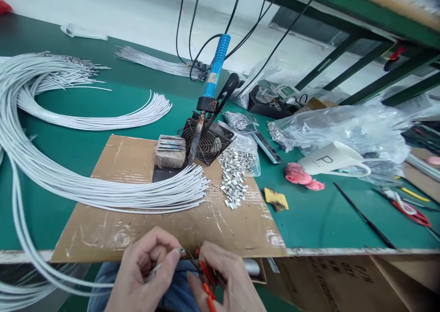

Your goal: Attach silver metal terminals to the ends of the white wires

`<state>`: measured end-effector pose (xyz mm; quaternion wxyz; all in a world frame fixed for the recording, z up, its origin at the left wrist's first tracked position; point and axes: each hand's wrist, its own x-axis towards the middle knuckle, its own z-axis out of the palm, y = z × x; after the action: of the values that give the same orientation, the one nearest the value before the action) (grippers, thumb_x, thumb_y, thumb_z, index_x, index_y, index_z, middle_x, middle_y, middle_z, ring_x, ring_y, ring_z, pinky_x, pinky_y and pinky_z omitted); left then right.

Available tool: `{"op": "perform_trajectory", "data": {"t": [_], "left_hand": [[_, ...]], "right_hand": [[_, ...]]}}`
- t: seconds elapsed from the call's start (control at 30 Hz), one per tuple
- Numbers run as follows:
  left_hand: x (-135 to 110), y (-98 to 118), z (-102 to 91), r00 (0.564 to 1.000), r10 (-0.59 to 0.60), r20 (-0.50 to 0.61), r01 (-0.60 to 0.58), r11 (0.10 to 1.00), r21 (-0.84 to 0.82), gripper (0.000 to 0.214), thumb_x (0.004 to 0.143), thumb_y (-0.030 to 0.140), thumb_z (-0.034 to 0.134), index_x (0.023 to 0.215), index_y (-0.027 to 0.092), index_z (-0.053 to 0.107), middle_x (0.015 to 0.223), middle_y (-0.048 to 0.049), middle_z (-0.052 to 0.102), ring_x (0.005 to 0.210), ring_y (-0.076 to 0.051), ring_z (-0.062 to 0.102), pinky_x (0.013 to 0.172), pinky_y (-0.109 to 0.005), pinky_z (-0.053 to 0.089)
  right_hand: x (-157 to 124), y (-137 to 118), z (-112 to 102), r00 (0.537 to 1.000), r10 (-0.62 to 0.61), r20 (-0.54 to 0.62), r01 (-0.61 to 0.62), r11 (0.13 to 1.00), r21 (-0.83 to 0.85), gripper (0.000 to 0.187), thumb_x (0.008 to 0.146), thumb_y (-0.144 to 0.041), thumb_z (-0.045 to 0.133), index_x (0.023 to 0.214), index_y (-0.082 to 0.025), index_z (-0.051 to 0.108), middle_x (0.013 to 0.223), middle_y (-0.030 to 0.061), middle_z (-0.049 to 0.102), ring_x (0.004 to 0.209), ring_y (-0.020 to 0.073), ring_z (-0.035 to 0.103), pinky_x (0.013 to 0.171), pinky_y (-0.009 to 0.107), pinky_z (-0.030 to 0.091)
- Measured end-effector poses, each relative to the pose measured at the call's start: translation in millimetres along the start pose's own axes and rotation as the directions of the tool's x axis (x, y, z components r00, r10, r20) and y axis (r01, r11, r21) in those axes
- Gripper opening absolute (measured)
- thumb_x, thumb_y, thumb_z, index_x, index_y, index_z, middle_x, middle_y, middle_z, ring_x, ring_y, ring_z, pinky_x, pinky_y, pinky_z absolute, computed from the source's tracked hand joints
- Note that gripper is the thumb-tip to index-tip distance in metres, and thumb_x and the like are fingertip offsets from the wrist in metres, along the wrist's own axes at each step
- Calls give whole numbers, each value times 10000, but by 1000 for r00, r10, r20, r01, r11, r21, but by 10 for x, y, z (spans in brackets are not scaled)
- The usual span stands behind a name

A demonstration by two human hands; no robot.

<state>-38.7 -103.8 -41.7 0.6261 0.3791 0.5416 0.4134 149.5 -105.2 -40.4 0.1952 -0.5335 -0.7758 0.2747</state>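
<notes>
My left hand [144,270] is at the bottom centre, its fingers pinched round the end of a thin white wire [156,268] just below the table's front edge. My right hand [227,280] sits beside it, closed on a small red-handled tool [206,280], whose tip meets the wire end between the two hands. Above them, a bundle of white wires [154,193] lies across a sheet of brown cardboard [113,229], its stripped ends pointing right. A heap of small metal terminals [235,179] lies on the cardboard to the right of those ends.
A blue-handled soldering iron [213,80] leans in a stand over a small fan [206,142], next to a metal block [170,151]. More white wire loops [41,101] cover the green table [316,216] at left. Plastic bags [343,128], a white cup [330,158], red-handled cutters [410,211] lie right.
</notes>
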Motion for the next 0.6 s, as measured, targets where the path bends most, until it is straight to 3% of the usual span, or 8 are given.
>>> {"op": "perform_trajectory", "data": {"t": [0.13,0.3,0.43,0.6], "left_hand": [[-8,8,-23,996,-14,92,11,999,37,530,852,727,646,781,203,693,615,44,425,592,-143,377,572,-234,320],[-43,89,54,999,-37,-23,37,999,-16,591,749,782,711,723,193,675,594,64,375,580,-126,321,572,-237,273],[-56,77,82,998,-46,-42,44,998,-38,583,727,780,734,724,198,689,591,64,379,582,-126,314,573,-243,263],[-59,75,98,996,-30,-82,26,998,-57,551,730,753,757,718,204,710,590,55,408,585,-127,330,567,-244,278]], "right_hand": [[34,-64,13,999,4,-44,-4,1000,15,320,744,-85,567,694,-246,296,647,-64,437,541,91,432,504,214,305],[55,-89,-13,999,33,23,-33,999,9,366,749,-106,593,655,-240,265,589,-80,364,518,83,360,472,216,254],[45,-61,24,999,28,17,-28,1000,2,402,774,-103,584,638,-233,228,573,-80,329,511,77,329,473,223,231],[22,-25,83,1000,-8,1,8,999,39,414,710,-51,572,628,-233,209,558,-86,299,490,69,293,460,223,212]]}}
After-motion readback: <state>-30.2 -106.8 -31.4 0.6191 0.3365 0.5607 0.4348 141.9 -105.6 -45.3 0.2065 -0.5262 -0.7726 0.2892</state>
